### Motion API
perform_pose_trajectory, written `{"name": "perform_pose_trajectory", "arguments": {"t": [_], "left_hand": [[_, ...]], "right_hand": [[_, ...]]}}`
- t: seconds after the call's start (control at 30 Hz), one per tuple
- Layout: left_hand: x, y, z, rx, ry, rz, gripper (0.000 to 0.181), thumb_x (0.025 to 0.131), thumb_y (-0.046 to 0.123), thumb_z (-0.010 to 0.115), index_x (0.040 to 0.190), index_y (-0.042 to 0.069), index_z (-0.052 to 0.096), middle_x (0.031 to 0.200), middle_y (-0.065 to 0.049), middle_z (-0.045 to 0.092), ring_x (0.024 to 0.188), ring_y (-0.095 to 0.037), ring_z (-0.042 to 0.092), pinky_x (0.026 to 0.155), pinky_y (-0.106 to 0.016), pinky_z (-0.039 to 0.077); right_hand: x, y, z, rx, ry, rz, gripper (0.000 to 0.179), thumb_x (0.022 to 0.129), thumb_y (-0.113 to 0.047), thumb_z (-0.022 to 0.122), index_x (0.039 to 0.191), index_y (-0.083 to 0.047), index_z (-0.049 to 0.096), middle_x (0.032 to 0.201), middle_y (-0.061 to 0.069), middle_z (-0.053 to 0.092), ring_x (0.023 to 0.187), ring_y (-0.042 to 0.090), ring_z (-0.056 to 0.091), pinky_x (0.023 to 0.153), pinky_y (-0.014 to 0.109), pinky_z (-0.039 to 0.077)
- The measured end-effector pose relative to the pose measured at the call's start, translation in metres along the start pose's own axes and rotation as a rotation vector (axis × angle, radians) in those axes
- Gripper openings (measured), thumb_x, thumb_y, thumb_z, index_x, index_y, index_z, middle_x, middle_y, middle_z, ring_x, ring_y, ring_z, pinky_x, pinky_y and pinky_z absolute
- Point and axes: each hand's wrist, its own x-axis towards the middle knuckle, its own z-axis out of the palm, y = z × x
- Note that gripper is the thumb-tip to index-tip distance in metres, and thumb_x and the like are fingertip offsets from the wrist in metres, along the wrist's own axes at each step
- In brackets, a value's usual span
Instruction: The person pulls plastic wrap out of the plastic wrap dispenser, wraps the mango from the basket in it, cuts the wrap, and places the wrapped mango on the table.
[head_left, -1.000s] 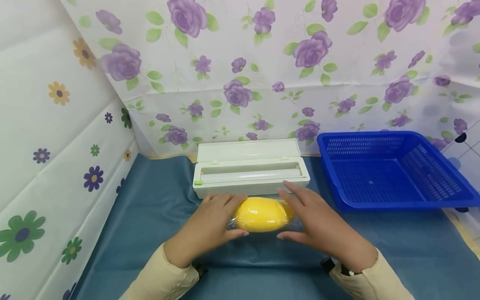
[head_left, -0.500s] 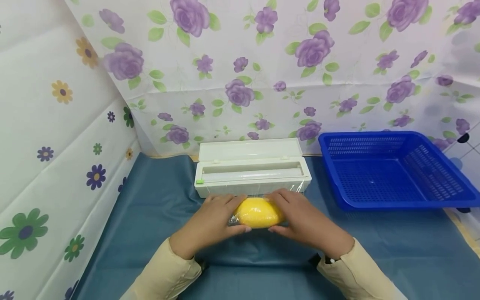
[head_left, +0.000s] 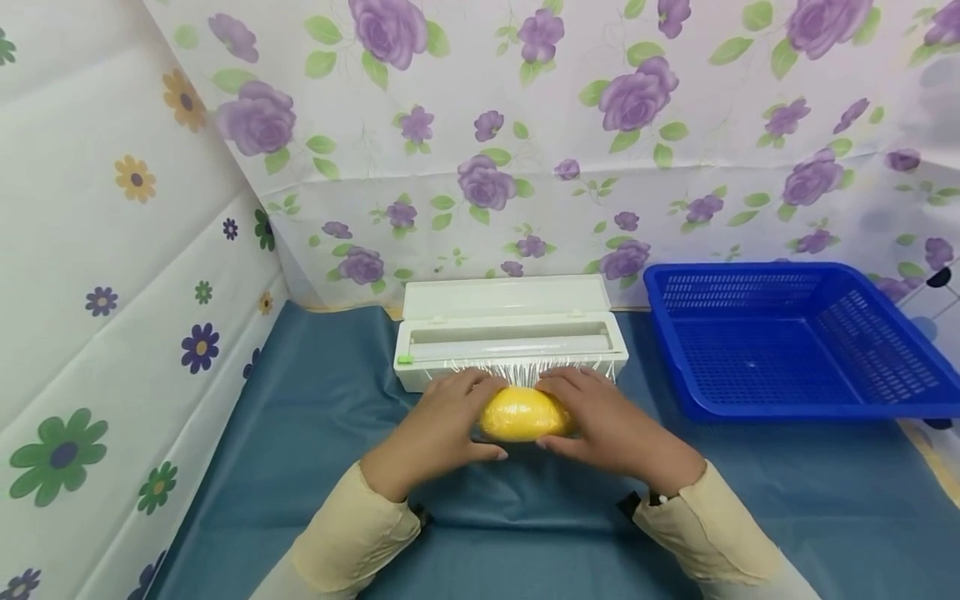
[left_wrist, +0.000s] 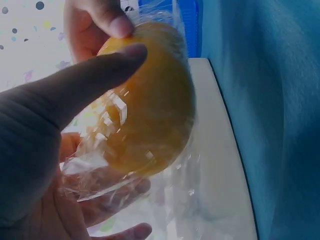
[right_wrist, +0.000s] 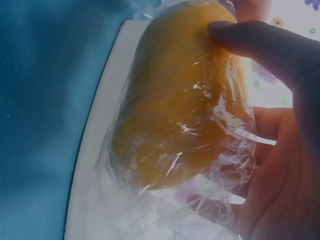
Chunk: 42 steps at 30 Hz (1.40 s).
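A smooth yellow, oval, fruit-like thing (head_left: 523, 414) is wrapped in clear cling film (left_wrist: 117, 107), crinkled at both ends. My left hand (head_left: 442, 425) grips its left end, thumb nearest me and fingers on the far side. On the other end, my right hand (head_left: 600, 423) holds it the same way. Film stretches in taut pleats from the fruit-like thing to the front of a white cling film dispenser (head_left: 510, 375) just beyond the hands. The dispenser's lid (head_left: 506, 297) stands raised, and a film roll (head_left: 517, 347) lies inside.
To the right of the dispenser stands a blue plastic basket (head_left: 675, 367) with perforated sides. A dark teal cloth (head_left: 300, 450) covers the table. Flower-printed sheets (head_left: 315, 242) rise behind and along the left.
My right hand has closed in from the right onto the yellow thing. Both hands have moved slightly toward the dispenser, and the film between now shows many taut pleats.
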Motion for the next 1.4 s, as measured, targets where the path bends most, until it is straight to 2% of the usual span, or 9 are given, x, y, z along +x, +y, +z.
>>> {"name": "perform_pose_trajectory", "arguments": {"t": [0.23,0.37,0.5,0.67,0.9,1.07,1.23,1.3,1.4], "left_hand": [[0.014,-0.006,0.003,-0.092,-0.036,-0.024,0.069,0.081,0.035,0.086,0.14,0.015,0.055,0.127,-0.007,0.063,0.11,-0.025,0.061,0.1,-0.05,0.048],[0.022,-0.014,0.005,-0.181,-0.075,-0.073,0.067,0.084,0.034,0.083,0.14,0.013,0.053,0.123,-0.004,0.065,0.103,-0.021,0.062,0.094,-0.042,0.05],[0.026,-0.019,0.006,-0.222,-0.084,-0.122,0.06,0.085,0.035,0.081,0.133,0.013,0.051,0.114,-0.002,0.066,0.09,-0.016,0.061,0.083,-0.037,0.051],[0.027,-0.022,0.007,-0.248,-0.086,-0.147,0.059,0.09,0.038,0.076,0.137,0.012,0.051,0.125,-0.005,0.058,0.098,-0.018,0.06,0.089,-0.038,0.051],[0.03,-0.025,0.007,-0.227,-0.061,-0.173,0.066,0.094,0.044,0.07,0.147,0.01,0.049,0.13,-0.009,0.054,0.1,-0.021,0.061,0.091,-0.039,0.052],[0.032,-0.025,0.008,-0.25,0.001,-0.196,0.064,0.095,0.044,0.068,0.144,0.007,0.048,0.131,-0.01,0.06,0.111,-0.024,0.06,0.101,-0.044,0.049],[0.032,-0.024,0.011,-0.165,0.097,-0.183,0.059,0.095,0.049,0.066,0.136,0.008,0.055,0.13,-0.009,0.061,0.118,-0.028,0.056,0.104,-0.05,0.043],[0.032,-0.023,0.012,-0.121,0.16,-0.158,0.06,0.095,0.048,0.067,0.138,0.008,0.055,0.133,-0.01,0.058,0.121,-0.029,0.054,0.104,-0.052,0.043],[0.032,-0.019,0.01,-0.061,0.265,-0.065,0.053,0.094,0.038,0.071,0.137,0.009,0.057,0.137,-0.01,0.055,0.128,-0.03,0.051,0.108,-0.056,0.04]], "right_hand": [[0.001,0.004,-0.002,0.042,0.019,0.025,0.068,0.087,-0.042,0.079,0.144,-0.014,0.054,0.146,0.009,0.053,0.131,0.031,0.054,0.109,0.054,0.046],[0.004,0.005,-0.002,0.069,0.066,0.014,0.069,0.088,-0.04,0.079,0.145,-0.014,0.05,0.141,0.006,0.054,0.127,0.027,0.056,0.107,0.051,0.048],[0.006,0.009,0.002,0.063,0.127,-0.02,0.063,0.086,-0.036,0.082,0.137,-0.013,0.054,0.131,0.005,0.058,0.118,0.023,0.059,0.103,0.046,0.051],[0.006,0.017,0.009,0.025,0.167,-0.035,0.059,0.084,-0.033,0.084,0.132,-0.011,0.058,0.132,0.007,0.059,0.123,0.027,0.057,0.107,0.051,0.047],[0.006,0.02,0.014,-0.002,0.157,-0.008,0.069,0.084,-0.034,0.084,0.142,-0.01,0.054,0.14,0.01,0.056,0.131,0.031,0.052,0.112,0.056,0.041],[0.007,0.025,0.018,-0.016,0.149,0.005,0.082,0.084,-0.034,0.084,0.15,-0.01,0.043,0.147,0.012,0.052,0.138,0.032,0.047,0.117,0.056,0.036],[0.01,0.032,0.024,-0.015,0.155,0.012,0.089,0.081,-0.028,0.087,0.153,-0.01,0.037,0.151,0.014,0.049,0.143,0.033,0.044,0.12,0.055,0.032],[0.011,0.034,0.027,-0.021,0.172,0.005,0.091,0.08,-0.026,0.088,0.153,-0.01,0.037,0.153,0.015,0.047,0.143,0.034,0.043,0.12,0.056,0.032],[0.012,0.037,0.03,-0.034,0.206,-0.012,0.093,0.078,-0.026,0.089,0.154,-0.01,0.037,0.154,0.017,0.044,0.141,0.037,0.043,0.118,0.059,0.033]]}}
